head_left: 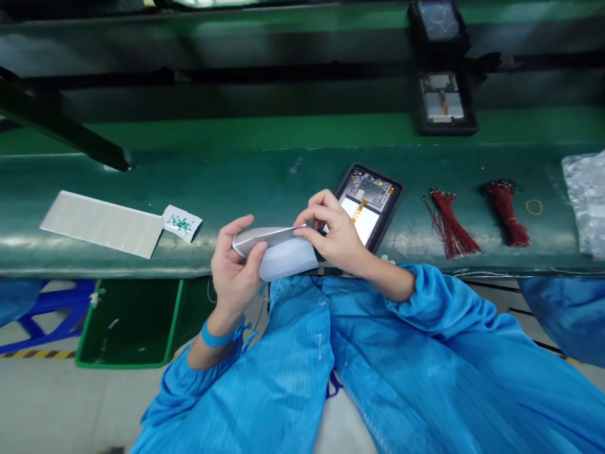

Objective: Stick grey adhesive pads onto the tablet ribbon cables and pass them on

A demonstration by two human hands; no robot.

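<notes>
Between my two hands is a folded white and grey sheet [288, 257], held just above the bench's front edge. My left hand [239, 265] grips its left end, thumb on top and fingers behind. With thumb and fingertips, my right hand [333, 230] pinches the upper right corner, where the sheet bends back. Behind my right hand lies an opened tablet-like device [366, 205] in a black frame, its circuit board and an orange ribbon cable showing; the hand hides its lower left part.
A pale strip sheet [104, 224] and a small white paper with green bits [182, 222] lie left. Red wire bundles [449, 224], a yellow rubber band [534, 207] and clear plastic bags [586, 205] are right. Another framed device [443, 101] sits behind; a green bin [130, 325] stands below.
</notes>
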